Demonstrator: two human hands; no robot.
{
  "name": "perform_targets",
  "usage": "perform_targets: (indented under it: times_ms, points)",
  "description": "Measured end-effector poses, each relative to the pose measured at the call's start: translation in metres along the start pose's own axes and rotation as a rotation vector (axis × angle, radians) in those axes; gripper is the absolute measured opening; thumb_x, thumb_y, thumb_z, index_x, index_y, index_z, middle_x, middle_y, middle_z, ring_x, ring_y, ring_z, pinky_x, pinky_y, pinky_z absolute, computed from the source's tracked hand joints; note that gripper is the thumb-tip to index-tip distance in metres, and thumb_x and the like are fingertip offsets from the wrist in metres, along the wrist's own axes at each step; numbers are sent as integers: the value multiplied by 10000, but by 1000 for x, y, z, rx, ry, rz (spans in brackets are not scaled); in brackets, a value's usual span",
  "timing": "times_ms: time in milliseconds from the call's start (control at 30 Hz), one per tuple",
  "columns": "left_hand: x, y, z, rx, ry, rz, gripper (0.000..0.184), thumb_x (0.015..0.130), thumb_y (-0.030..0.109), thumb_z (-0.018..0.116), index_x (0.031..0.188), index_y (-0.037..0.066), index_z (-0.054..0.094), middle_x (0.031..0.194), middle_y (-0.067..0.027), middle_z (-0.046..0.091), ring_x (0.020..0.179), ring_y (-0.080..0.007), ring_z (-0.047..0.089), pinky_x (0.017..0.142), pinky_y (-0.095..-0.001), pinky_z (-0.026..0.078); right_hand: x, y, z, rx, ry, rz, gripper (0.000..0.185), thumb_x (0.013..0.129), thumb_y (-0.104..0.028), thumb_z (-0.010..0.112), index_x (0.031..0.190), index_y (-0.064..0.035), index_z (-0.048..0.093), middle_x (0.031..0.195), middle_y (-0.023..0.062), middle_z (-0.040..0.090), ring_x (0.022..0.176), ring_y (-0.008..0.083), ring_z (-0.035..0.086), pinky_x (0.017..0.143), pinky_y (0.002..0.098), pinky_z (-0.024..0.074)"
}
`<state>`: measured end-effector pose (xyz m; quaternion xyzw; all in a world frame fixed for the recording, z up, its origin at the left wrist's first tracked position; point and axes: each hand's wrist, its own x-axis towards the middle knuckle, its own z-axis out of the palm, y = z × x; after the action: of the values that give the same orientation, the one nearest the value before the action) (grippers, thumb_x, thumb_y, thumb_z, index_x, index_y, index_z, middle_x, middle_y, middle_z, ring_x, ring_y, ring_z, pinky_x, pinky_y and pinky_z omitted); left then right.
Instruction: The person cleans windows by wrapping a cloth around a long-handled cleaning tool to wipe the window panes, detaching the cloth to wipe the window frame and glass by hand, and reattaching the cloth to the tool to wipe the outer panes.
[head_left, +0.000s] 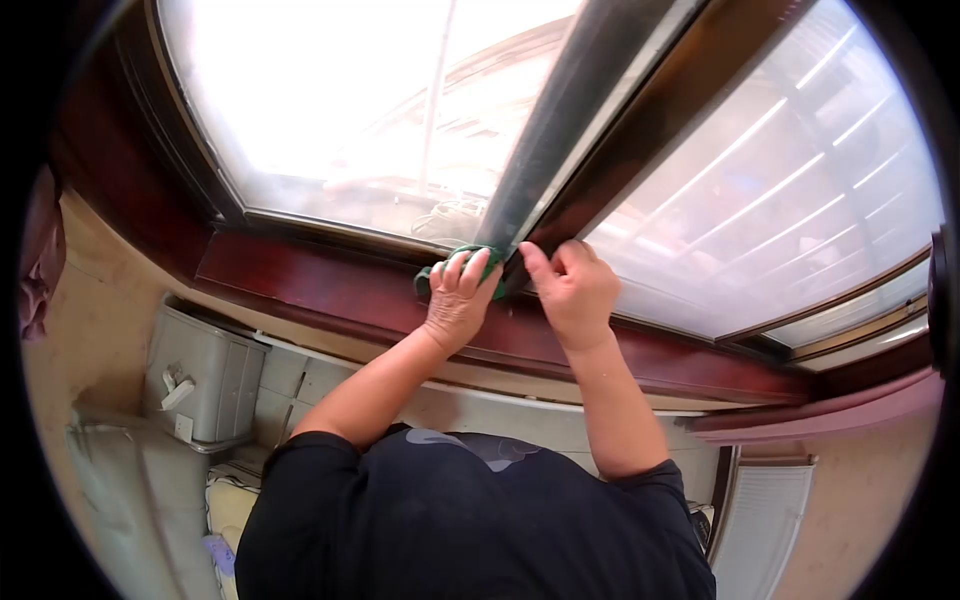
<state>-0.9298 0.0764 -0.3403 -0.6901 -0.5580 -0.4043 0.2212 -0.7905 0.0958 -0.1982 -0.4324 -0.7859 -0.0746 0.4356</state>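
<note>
My left hand [462, 300] presses a crumpled green cloth [430, 281] against the bottom of the window, where the grey upright post [545, 135] meets the dark red wooden sill [330, 285]. Its fingers bend over the cloth and hide part of it. Just to the right, my right hand [577, 295] is closed at the lower end of the dark brown window frame [655, 125]. The thumb lies along the frame's left side, while the fingers curl on its right side by the glass.
Bright glass [330, 110] fills the left side; a second pane [760, 200] stands at right. Below the sill are a grey cabinet [205, 375] and a pale covered seat [130, 510] at left. A pink curtain [830, 405] and a white panel [770, 510] are at right.
</note>
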Motion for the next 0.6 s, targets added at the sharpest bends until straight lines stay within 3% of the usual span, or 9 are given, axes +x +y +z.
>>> perform_targets:
  times_ms: [133,300,400,500,567,600]
  points:
    - [6,-22,-23,49,-91,97,381,729,113,599,1099,197,631,1246,-59,414,1164,-261,398,909,-400,344,6,6,2,-53,34,-15,456,716,-293,754,523,-67,408,519,86,465,467,290,460,444,390,349]
    - [-6,-66,-42,116,-3,-58,471,679,16,622,1130,149,600,1263,-108,403,1160,-320,402,968,-433,336,-11,45,-14,-82,127,64,370,716,-263,734,548,-82,458,560,96,500,496,321,488,473,408,381]
    - [-5,-61,-41,43,90,-156,504,674,-3,620,1157,136,581,1265,-124,405,1152,-330,406,975,-451,328,-28,84,-41,-183,119,228,353,746,-254,703,573,-69,457,606,115,514,539,334,504,490,425,396]
    - [-7,-38,0,-83,50,-209,390,696,22,614,1076,109,594,1231,-144,422,1112,-341,416,948,-447,351,-37,107,-58,-160,143,324,342,780,-248,672,600,-56,453,619,123,505,559,344,494,513,428,395]
    - [35,10,-27,-145,-621,-127,318,705,70,626,1018,122,610,1192,-135,436,1104,-311,422,932,-422,365,-39,110,-59,-168,119,342,325,800,-236,655,618,-51,459,626,128,508,576,352,499,527,436,397]
    - [25,17,-11,-82,-275,-19,320,706,87,630,1021,142,617,1187,-122,433,1107,-293,424,929,-416,369,-40,111,-58,-175,123,318,322,806,-233,651,624,-49,460,632,132,511,584,353,503,532,437,398]
